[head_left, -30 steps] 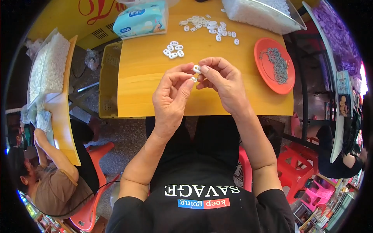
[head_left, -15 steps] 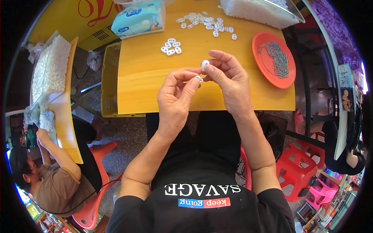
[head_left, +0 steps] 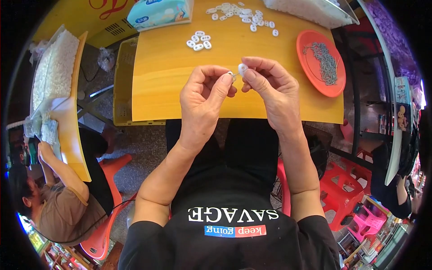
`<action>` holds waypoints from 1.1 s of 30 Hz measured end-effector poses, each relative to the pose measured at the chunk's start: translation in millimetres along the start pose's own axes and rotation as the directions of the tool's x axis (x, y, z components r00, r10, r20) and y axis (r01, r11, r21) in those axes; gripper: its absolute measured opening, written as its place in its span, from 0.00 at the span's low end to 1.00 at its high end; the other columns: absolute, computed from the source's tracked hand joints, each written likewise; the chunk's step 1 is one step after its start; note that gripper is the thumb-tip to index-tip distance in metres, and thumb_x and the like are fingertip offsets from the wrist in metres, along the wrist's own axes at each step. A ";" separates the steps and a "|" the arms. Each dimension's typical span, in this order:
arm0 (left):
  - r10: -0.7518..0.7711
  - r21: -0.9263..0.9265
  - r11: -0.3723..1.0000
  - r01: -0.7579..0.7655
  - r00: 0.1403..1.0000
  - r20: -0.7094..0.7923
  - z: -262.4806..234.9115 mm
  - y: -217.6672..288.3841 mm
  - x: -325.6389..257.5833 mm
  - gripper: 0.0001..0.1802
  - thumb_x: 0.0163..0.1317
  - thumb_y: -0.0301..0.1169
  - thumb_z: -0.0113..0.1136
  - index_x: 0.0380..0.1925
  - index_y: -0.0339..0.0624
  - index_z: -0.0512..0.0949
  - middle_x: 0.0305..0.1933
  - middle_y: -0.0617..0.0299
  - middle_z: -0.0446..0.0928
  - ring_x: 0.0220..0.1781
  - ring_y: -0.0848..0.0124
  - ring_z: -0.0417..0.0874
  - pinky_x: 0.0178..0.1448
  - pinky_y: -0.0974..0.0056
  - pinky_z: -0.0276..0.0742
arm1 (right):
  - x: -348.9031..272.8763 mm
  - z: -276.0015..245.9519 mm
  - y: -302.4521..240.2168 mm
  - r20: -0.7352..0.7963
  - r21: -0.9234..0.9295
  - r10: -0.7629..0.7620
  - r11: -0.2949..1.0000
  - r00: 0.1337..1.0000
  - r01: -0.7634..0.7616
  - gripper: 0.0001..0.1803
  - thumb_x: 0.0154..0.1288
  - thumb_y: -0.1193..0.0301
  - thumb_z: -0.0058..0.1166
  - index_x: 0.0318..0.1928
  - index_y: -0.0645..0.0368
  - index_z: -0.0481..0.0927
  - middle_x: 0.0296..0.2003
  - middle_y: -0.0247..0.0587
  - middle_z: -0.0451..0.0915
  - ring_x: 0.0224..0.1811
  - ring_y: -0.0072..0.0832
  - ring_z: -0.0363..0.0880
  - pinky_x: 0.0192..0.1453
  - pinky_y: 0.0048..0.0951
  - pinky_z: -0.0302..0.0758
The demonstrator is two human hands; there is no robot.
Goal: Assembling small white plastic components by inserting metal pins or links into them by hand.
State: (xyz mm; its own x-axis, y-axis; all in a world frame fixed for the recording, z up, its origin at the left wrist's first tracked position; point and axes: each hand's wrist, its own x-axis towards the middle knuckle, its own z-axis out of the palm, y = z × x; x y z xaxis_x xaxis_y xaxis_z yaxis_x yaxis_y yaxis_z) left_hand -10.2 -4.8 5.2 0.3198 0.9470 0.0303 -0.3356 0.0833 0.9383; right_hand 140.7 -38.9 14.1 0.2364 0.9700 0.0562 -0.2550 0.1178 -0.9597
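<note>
My right hand (head_left: 270,90) pinches a small white plastic piece (head_left: 243,69) between thumb and forefinger above the yellow table (head_left: 171,85). My left hand (head_left: 204,96) pinches a small metal ring (head_left: 230,74) right beside it, and the two pieces almost touch. A small cluster of white pieces (head_left: 199,40) lies on the table beyond my left hand. A larger scatter of white pieces (head_left: 240,13) lies at the far edge. An orange plate (head_left: 315,69) holding small metal parts (head_left: 325,63) sits to my right.
A blue tissue pack (head_left: 157,11) lies at the far left of the table, a clear bag of white pieces (head_left: 310,9) at the far right. A yellow crate (head_left: 121,90) stands left of the table. Another person (head_left: 58,198) sits at a second table (head_left: 67,121) on my left. Red stools (head_left: 342,189) stand on my right.
Both hands have come slightly nearer to me over the table's front part. The white piece has turned in my right fingers, and the left fingers now hold the metal ring against it.
</note>
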 end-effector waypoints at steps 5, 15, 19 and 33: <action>-0.010 0.005 1.000 0.010 1.000 -0.005 -1.7 -0.6 -1.3 0.07 0.69 0.26 0.58 0.43 0.35 0.76 0.37 0.62 0.77 0.36 0.75 0.80 0.45 0.69 0.77 | -1.4 0.9 3.2 -0.023 -0.035 0.007 0.999 1.000 -0.007 0.13 0.67 0.74 0.60 0.51 0.66 0.81 0.44 0.37 0.83 0.40 0.18 0.80 0.42 0.21 0.79; -0.024 -0.018 1.000 0.023 1.000 -0.016 -2.9 -1.0 0.1 0.07 0.69 0.27 0.59 0.42 0.36 0.75 0.35 0.64 0.78 0.35 0.79 0.79 0.43 0.72 0.78 | -1.7 3.7 6.7 -0.020 -0.052 0.000 0.999 1.000 -0.001 0.14 0.68 0.74 0.58 0.53 0.67 0.79 0.40 0.37 0.81 0.36 0.20 0.78 0.42 0.24 0.78; -0.031 0.015 0.999 0.031 0.999 -0.017 -3.6 -0.4 0.4 0.07 0.69 0.27 0.58 0.43 0.34 0.76 0.36 0.62 0.77 0.36 0.75 0.79 0.44 0.69 0.76 | -1.8 2.7 9.0 -0.017 -0.038 0.019 0.999 1.000 -0.020 0.14 0.69 0.74 0.58 0.53 0.66 0.79 0.40 0.37 0.81 0.36 0.21 0.78 0.42 0.24 0.78; -0.008 0.101 0.995 0.012 0.999 -0.040 -1.6 0.8 -0.5 0.06 0.68 0.25 0.59 0.41 0.35 0.75 0.35 0.65 0.78 0.35 0.82 0.78 0.42 0.74 0.77 | -4.9 5.7 11.4 -0.031 0.066 0.125 0.990 0.992 -0.122 0.14 0.70 0.74 0.57 0.53 0.65 0.79 0.40 0.37 0.81 0.38 0.21 0.78 0.43 0.25 0.79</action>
State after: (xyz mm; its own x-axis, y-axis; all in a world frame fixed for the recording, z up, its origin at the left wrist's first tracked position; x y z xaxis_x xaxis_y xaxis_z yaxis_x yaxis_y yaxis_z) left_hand -12.1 -4.6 5.4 0.2862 0.9581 0.0091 -0.2411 0.0628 0.9685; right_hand 131.3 -41.1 4.5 0.2317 0.9701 -0.0725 -0.3438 0.0120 -0.9390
